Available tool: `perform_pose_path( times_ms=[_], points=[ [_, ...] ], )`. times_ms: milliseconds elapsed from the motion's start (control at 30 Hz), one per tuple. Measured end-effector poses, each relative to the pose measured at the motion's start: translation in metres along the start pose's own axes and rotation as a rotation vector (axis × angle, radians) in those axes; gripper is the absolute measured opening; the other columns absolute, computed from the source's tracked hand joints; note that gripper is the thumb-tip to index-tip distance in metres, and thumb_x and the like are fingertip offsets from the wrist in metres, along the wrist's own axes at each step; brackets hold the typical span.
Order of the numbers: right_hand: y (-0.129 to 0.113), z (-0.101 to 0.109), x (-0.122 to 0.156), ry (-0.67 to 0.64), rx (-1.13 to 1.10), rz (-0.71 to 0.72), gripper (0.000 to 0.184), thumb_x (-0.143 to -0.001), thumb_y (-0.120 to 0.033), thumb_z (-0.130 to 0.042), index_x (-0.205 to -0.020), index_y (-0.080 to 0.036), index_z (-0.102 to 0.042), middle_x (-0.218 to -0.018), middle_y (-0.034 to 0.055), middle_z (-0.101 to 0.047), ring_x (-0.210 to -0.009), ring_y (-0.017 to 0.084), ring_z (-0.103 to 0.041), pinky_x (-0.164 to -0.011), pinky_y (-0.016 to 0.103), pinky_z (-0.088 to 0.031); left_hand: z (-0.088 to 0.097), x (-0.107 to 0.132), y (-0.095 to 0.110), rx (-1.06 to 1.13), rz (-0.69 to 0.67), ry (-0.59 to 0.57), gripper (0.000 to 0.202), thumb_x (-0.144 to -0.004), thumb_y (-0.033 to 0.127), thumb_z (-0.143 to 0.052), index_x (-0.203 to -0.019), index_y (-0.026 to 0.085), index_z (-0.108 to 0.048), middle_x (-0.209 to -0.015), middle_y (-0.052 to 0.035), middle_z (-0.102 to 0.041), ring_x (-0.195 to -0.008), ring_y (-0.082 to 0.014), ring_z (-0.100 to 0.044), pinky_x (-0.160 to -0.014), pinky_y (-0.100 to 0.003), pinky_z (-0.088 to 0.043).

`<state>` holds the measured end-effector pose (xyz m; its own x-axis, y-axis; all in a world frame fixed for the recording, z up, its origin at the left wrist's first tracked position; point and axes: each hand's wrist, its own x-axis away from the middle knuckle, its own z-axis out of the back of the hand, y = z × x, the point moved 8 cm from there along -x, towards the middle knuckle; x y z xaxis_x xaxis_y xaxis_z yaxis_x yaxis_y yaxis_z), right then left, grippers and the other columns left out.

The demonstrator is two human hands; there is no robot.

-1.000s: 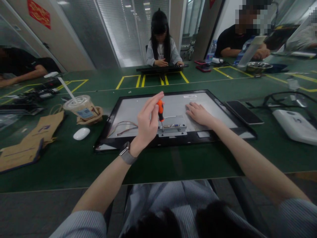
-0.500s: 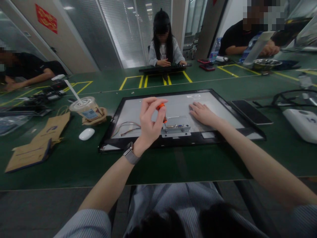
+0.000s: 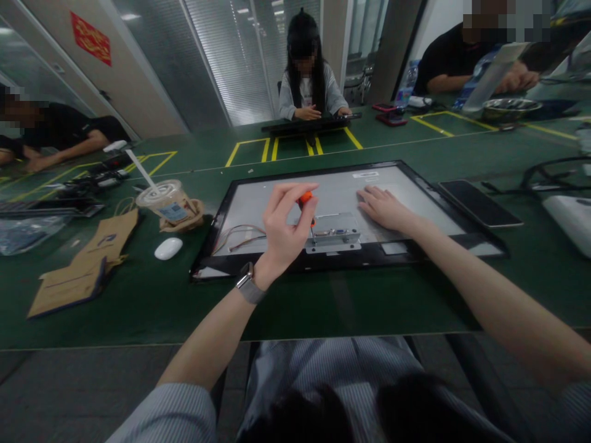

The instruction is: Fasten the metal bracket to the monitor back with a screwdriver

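A flat display panel (image 3: pixel 249 203) with a black frame lies back side up on the green table before me. My left hand (image 3: pixel 289 218) is closed around the orange handle of a screwdriver (image 3: pixel 306 198), held roughly upright. Its shaft points down at the left end of a metal bracket (image 3: pixel 335 239) that carries connector ports. The exact contact of the tip is too small to make out. Flat on the panel's pale back, right of the bracket, rests my right hand (image 3: pixel 385 209) with fingers stretched out. Thin coloured wires (image 3: pixel 240 231) run from the bracket's left side.
Left of the panel are a drink cup (image 3: pixel 170 206) with a straw, a white mouse-shaped case (image 3: pixel 168 248) and a brown paper bag (image 3: pixel 92 258). A phone (image 3: pixel 480 203) lies right of it. Across the table a person (image 3: pixel 307 80) handles a dark panel; other people sit at both sides.
The whole view has shifted slightly, so things appear a little further right. My left hand stays closed on the screwdriver over the bracket, and my right hand still lies on the panel.
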<state>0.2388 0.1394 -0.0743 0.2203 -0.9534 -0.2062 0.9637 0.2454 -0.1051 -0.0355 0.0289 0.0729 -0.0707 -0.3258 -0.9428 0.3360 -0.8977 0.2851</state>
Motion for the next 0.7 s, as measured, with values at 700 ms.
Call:
perform_pose_path(
  times_ms=[700],
  points=[
    [0.0003,-0.0001,-0.0004,-0.036,-0.019,-0.019,0.066,-0.100,-0.048,-0.023,-0.151,-0.014,-0.044,-0.158,0.0176,-0.041,-0.146,0.039,-0.033,-0.116,0.063,-0.028,0.0023,-0.0024,-0.0096,-0.023,0.028,-0.012,0.015,-0.096,0.030,-0.061,-0.107,0.024,-0.070,-0.096,-0.0046,-0.060,-0.087,-0.0171,-0.058,-0.080,-0.034,-0.053]
  ],
)
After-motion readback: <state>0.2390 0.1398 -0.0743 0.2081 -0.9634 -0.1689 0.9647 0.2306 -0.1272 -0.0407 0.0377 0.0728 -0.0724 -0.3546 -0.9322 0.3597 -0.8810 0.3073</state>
